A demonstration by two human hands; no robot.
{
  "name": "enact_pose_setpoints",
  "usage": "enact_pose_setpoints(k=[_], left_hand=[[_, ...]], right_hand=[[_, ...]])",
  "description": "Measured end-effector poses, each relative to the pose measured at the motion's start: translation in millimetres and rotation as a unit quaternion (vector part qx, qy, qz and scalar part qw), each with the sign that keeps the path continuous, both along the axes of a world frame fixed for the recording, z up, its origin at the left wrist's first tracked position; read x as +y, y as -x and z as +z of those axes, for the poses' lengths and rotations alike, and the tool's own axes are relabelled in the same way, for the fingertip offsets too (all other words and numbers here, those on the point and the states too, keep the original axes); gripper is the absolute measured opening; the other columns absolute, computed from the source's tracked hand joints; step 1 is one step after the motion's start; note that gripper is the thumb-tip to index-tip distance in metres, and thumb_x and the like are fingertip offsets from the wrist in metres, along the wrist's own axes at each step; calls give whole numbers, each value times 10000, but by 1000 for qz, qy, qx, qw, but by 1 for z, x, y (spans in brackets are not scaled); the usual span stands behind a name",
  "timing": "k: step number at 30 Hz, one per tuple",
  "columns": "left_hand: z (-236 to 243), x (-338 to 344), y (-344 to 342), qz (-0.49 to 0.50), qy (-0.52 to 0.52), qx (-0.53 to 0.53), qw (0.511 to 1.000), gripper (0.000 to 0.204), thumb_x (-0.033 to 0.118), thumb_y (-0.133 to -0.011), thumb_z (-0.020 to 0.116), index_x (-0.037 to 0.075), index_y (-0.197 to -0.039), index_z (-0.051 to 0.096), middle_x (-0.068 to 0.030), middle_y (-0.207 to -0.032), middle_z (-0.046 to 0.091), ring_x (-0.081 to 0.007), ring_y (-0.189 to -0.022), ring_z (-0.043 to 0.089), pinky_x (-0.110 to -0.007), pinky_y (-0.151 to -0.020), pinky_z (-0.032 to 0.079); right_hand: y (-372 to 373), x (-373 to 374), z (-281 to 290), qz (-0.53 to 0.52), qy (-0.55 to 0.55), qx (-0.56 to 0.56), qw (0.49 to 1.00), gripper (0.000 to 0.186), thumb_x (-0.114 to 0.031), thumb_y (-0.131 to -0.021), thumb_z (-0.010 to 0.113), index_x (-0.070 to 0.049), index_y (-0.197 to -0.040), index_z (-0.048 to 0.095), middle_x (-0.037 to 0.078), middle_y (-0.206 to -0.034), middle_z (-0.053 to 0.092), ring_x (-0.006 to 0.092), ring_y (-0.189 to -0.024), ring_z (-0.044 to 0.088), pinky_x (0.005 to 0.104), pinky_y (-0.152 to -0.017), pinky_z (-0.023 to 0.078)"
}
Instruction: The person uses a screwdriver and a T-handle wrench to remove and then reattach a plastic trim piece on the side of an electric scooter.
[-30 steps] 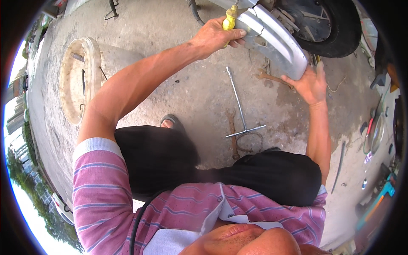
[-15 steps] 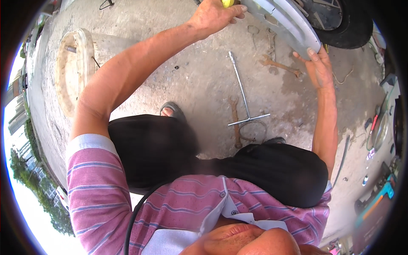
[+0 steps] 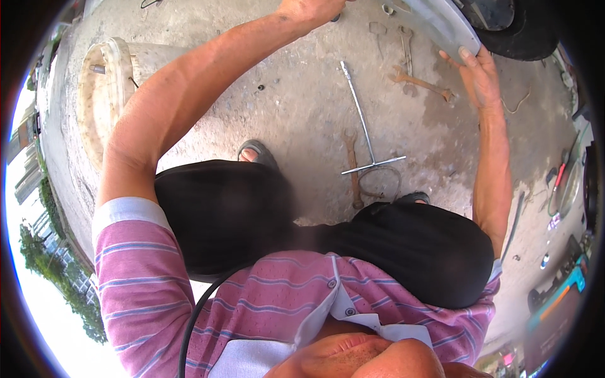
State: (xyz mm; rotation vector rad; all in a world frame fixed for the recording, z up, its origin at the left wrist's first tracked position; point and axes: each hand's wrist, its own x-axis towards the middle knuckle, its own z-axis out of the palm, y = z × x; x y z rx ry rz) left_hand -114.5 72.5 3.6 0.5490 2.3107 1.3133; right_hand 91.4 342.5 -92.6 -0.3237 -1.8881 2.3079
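Observation:
A curved silver-grey panel reaches in from the top edge beside a black tyre. My right hand grips its near end, with the thumb on the upper face and the other fingers along the edge. Up at the top edge is my left hand; most of its fingers lie outside the picture, so its hold cannot be made out. On the concrete between my feet rests a chrome T-handle wrench, next to a rusty open-ended spanner and a loop of thin wire.
Below the panel lie another rusty spanner and a slimmer one. A whitish plastic bucket lies on its side at the left. Tools and cables, among them a red-handled tool and a teal-and-orange item, crowd the right edge.
Both arms have reached farther up and away, and the view has shifted slightly. More of the panel and my left hand's fingers are cut off; the yellow thing by that hand is out of sight.

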Motion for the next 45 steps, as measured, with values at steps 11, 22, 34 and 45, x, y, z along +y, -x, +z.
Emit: enact_pose_setpoints(k=[11, 22, 34, 45], left_hand=[[-25, 1, 23, -2, 16, 124, 992, 211, 153, -883, 691, -36, -976, 687, -164, -836, 733, -272, -779, 714, -404, -724, 550], [-23, 8, 17, -5, 4, 109, 994, 221, 169, -890, 695, -41, -958, 686, -167, -815, 730, -276, -780, 711, -404, -737, 545], [-19, 4, 17, -31, 8, 137, 990, 255, 193, -915, 686, -34, -1028, 661, -156, -866, 732, -263, -807, 707, -393, -740, 546], [-11, -4, 17, -54, 31, 67, 996, 268, 229, -950, 662, -13, -1067, 659, -119, -893, 734, -209, -816, 696, -370, -756, 551]], right_hand=[[11, -7, -10, 35, 8, 35, 999, 439, -199, -997, 588, -6, -1388, 543, 90, -1383, 587, 220, -1305, 522, 517, -1118, 430], [16, 30, -37, 47, 59, 33, 997, 459, -158, -984, 564, 23, -1403, 519, 106, -1377, 588, 254, -1299, 536, 511, -1129, 424], [29, 8, -10, -118, 108, -21, 987, 594, -43, -832, 619, -13, -1391, 421, 184, -1261, 593, 347, -1117, 616, 518, -885, 570], [30, 24, -24, -42, -3, 37, 998, 453, -145, -986, 564, 60, -1387, 516, 134, -1367, 592, 272, -1284, 551, 514, -1133, 415]])
